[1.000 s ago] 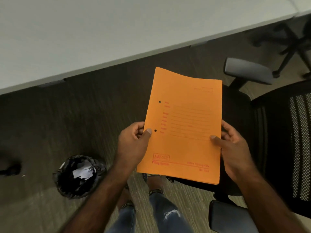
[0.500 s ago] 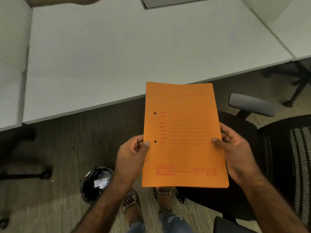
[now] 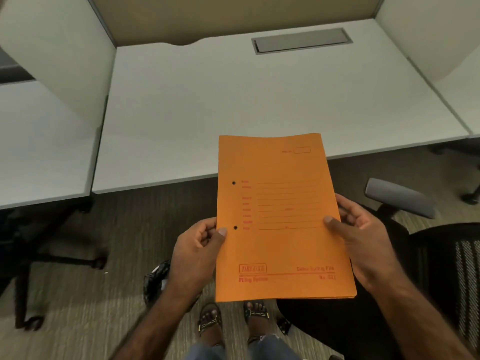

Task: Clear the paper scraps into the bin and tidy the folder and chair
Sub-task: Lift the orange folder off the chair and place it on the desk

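I hold an orange folder (image 3: 280, 216) with red print flat in front of me, its top edge reaching over the desk's front edge. My left hand (image 3: 197, 245) pinches its left edge near the lower punch hole. My right hand (image 3: 363, 235) grips its right edge, thumb on top. A black-lined bin (image 3: 155, 279) sits on the floor, mostly hidden behind my left wrist. The black mesh office chair (image 3: 441, 268) with grey armrests stands at my right, its seat under the folder's lower right corner.
A white desk (image 3: 233, 100) with a grey cable flap (image 3: 301, 40) lies ahead, between white divider panels. A neighbouring desk (image 3: 44, 152) sits at left, with a dark chair base (image 3: 52, 258) on the carpet below it. My sandalled feet (image 3: 231, 318) stand on the carpet.
The view has tilted upward from the floor to the desk. Both hands keep the same hold on the folder, which now hangs straighter and closer to the desk edge.
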### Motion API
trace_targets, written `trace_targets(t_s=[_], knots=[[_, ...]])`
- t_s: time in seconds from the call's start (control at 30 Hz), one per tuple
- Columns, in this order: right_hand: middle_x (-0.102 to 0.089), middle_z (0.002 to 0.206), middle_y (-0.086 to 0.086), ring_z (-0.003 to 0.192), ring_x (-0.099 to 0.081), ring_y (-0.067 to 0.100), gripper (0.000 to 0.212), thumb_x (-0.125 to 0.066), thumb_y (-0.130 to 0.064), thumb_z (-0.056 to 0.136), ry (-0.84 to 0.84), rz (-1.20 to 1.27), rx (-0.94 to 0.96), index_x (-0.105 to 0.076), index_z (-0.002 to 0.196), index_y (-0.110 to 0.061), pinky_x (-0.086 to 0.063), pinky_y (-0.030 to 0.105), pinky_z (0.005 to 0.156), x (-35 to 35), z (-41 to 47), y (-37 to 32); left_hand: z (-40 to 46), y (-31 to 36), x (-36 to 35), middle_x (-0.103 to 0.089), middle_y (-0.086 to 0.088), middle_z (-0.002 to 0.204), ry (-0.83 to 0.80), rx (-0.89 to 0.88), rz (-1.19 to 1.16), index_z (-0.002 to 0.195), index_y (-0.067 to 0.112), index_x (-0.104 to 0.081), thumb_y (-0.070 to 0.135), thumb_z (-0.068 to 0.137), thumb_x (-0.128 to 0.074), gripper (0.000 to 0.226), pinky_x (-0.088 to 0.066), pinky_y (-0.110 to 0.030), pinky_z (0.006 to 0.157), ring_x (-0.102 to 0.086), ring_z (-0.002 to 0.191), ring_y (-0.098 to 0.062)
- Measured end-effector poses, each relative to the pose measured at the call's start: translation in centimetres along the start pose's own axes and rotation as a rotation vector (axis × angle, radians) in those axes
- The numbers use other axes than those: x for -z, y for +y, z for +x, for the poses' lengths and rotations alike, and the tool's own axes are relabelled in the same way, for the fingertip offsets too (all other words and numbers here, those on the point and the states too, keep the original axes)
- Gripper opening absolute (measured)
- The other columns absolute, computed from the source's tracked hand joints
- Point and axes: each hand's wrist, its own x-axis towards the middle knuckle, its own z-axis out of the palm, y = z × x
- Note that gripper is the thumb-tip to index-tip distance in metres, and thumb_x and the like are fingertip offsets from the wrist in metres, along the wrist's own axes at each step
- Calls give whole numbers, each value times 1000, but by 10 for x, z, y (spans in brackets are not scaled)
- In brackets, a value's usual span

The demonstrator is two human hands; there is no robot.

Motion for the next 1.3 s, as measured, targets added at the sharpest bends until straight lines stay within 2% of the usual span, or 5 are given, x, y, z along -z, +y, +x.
trace_targets(t_s=[0.17, 0.43, 0.7, 0.9, 1.3], knots=[[-78, 117, -12, 100, -80, 10, 56, -70, -10, 98, -44, -32, 3, -57, 147, -35, -66, 31, 69, -17, 2, -23, -6, 10, 18, -81, 8, 103, 41, -3, -39, 113, 35, -72, 24, 101, -65, 18, -62, -20, 70, -79, 91, -11], [-79, 118, -9, 103, -80, 16, 51, -69, -10, 99, -85, -51, 45, -60, 144, -32, -67, 44, 83, -60, 19, -59, 20, 27, 51, -81, 8, 104, 91, -4, -82, 116, 31, -71, 24, 100, -65, 18, -64, -26, 75, -78, 94, -11], [-80, 113, -7, 100, -80, 15, 43, -69, -7, 99, -98, -50, 118, -67, 124, -42, -66, 36, 75, -117, 45, -99, 74, 57, 101, -81, 8, 105, 76, -78, -103, 116, 36, -73, 29, 102, -65, 18, -65, -33, 81, -78, 96, -14], [-80, 113, -8, 99, -80, 15, 44, -70, -11, 100, -72, -91, 176, -66, 135, -37, -65, 36, 75, -156, 61, -115, 111, 75, 136, -80, 15, 105, 40, -143, -79, 106, 60, -72, 26, 103, -62, 35, -65, -27, 80, -78, 96, -9], [-79, 110, -11, 94, -81, 15, 41, -71, -14, 100, -25, -77, 220, -67, 132, -40, -67, 31, 67, -204, 101, -137, 174, 97, 168, -79, 21, 105, 29, -189, -16, 117, 54, -68, 31, 102, -62, 28, -62, -24, 80, -76, 96, -4]])
